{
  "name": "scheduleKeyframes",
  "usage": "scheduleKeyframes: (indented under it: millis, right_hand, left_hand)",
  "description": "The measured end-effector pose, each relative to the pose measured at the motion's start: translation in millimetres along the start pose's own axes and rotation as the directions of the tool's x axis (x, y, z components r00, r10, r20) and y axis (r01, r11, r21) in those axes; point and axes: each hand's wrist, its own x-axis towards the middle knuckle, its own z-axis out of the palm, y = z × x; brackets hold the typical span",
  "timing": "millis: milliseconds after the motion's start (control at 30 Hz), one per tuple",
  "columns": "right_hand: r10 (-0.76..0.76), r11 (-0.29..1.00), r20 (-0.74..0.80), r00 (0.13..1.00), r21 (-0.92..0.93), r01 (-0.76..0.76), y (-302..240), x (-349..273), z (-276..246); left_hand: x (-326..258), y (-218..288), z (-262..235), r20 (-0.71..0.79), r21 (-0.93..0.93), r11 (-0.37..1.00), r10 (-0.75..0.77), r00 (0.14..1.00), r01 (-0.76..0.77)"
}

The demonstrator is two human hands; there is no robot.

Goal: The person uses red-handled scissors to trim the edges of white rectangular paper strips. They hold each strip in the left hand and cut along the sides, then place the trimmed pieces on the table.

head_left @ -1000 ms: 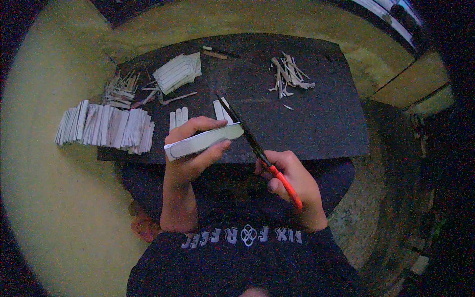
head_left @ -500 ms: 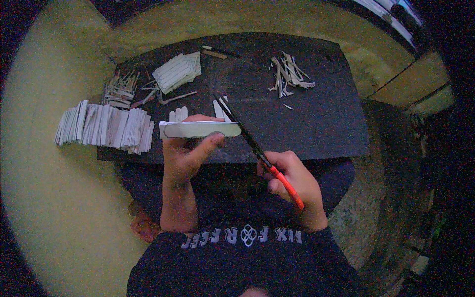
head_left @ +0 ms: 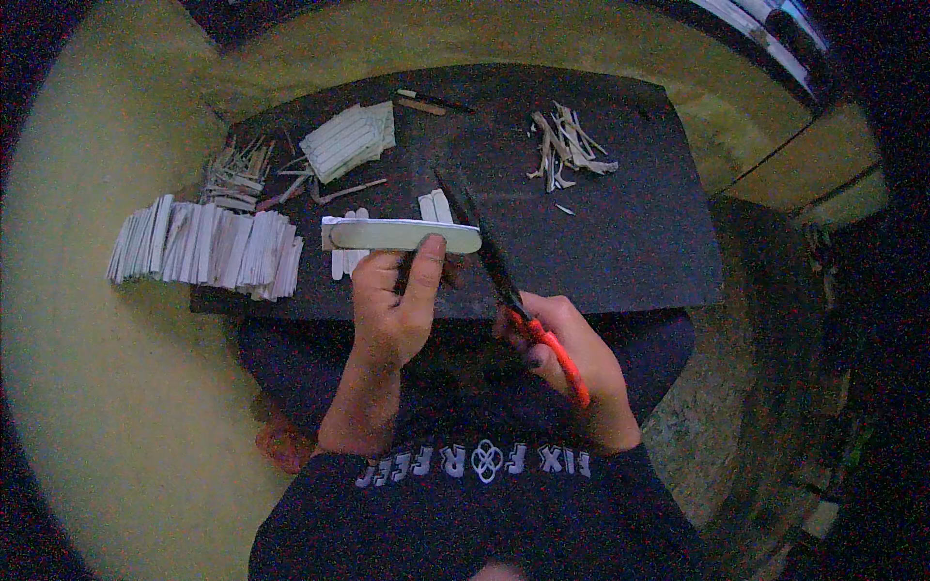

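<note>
Here, left hand (head_left: 392, 310) raised over the near edge of the dark rectangular worktop (head_left: 639, 232), thumb and fingers pinched round a long pale flat strip with rounded ends (head_left: 402, 235), held level and crosswise, above the board rather than resting on it

Right hand (head_left: 572, 358) closed through the orange-red handles of a pair of dark-bladed scissors (head_left: 494, 257), blades slanting up and away, open at the right end of the strip; whether the steel touches it, cannot tell

Just behind the held strip, a few short pale flat sticks (head_left: 436, 205) lying side by side on the worktop, more of the same peeping out below the strip's left end

Further back and left, a fanned stack of whitish flat pieces (head_left: 347, 141), with a thin loose stick (head_left: 351, 190) beside it and a ragged heap of slim offcuts (head_left: 235, 174) at the left corner

Along the left edge, partly overhanging onto the yellowish floor (head_left: 97, 407), a long row of pale strips stood on edge (head_left: 203, 247)

Far right of the board, well apart from both hands, a tangle of pale trimmings (head_left: 565, 147), one small sliver (head_left: 565, 209) below it

At the far edge, a slender dark tool (head_left: 431, 99)

Below the worktop, dark-clothed legs and one bare foot (head_left: 286, 445)
</note>
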Motion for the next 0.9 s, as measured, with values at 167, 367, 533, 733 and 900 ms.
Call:
scheduleKeyframes:
  millis: [167,367,533,733,900]
  right_hand:
    - [-0.02,0.996,-0.189,0.982,0.077,0.035,-15,-6,12]
    - [-0.063,0.997,-0.147,0.987,0.039,0.07,-7,-2,8]
    - [-0.075,0.996,-0.148,0.986,0.03,0.081,3,1,8]
    - [0.039,0.998,-0.017,0.999,-0.055,-0.04,3,1,-1]
    - [0.033,0.999,-0.049,0.998,0.016,-0.033,-6,-2,3]
  left_hand:
    - [-3,5,0,0.037,0.056,0.998,0.012,0.999,-0.014]
    - [-3,0,0,0.077,0.086,0.996,0.007,0.997,-0.014]
    - [-2,7,2,0.055,0.067,0.997,-0.027,0.998,0.023]
    - [-2,0,0,0.022,0.054,0.999,0.006,1.0,-0.007]
    - [1,3,1,-0.001,0.0,1.0,0.014,1.0,-0.014]
